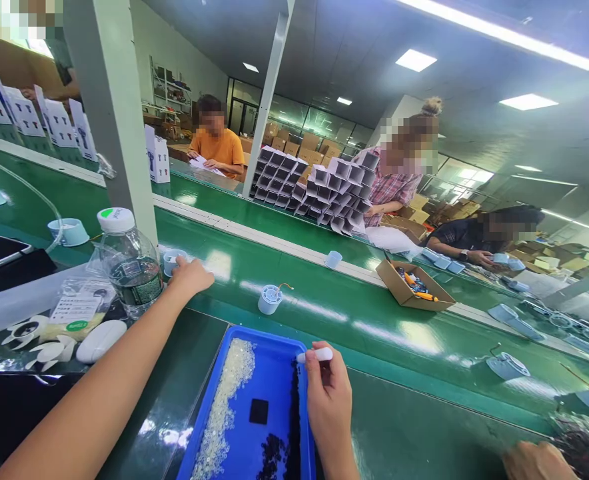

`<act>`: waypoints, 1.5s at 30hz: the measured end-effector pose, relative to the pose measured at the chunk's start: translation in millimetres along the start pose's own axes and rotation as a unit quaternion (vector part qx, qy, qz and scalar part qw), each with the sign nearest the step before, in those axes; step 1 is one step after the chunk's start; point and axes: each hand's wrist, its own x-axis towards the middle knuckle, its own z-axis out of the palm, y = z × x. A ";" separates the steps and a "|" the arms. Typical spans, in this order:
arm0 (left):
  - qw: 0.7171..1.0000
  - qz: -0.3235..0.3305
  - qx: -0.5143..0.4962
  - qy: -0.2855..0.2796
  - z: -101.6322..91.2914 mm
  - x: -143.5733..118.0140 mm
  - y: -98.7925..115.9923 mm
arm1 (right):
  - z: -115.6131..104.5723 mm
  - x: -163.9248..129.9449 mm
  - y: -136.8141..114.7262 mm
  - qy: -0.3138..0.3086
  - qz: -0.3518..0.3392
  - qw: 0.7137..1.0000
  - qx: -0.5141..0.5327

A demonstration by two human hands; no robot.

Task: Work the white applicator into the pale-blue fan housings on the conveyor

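Note:
My left hand (190, 275) reaches out over the green conveyor, its fingers curled at a light blue round plastic housing (168, 265); the grip is partly hidden. Another light blue housing (270, 300), with a short thin wire, stands on the belt ahead of the tray. My right hand (328, 393) pinches a white pen-like tool (319, 355) over the right rim of a blue tray (260, 337). Small clear rings (219, 427) lie along the tray's left side, small black rings (273, 453) along its right. Between them lies a black square (259, 411).
Left of the tray are a water bottle (130, 267), a plastic bag (77, 303) and a white case (101, 341). A cardboard box (412, 287) with orange-handled tools sits beyond the belt. Another person's hand (537, 460) is at lower right. Several co-workers sit opposite.

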 end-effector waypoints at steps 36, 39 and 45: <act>0.968 0.226 -0.096 -0.050 13.2 -46.6 42.0 | 0.8 0.6 7.6 0.000 0.110 0.992 0.063; 0.972 0.221 -0.078 -0.030 14.9 -45.4 39.7 | 1.6 0.3 9.3 0.003 0.112 0.991 0.073; 0.975 0.213 -0.046 -0.032 20.9 -39.3 35.9 | 0.8 1.3 14.8 -0.002 0.117 0.990 0.073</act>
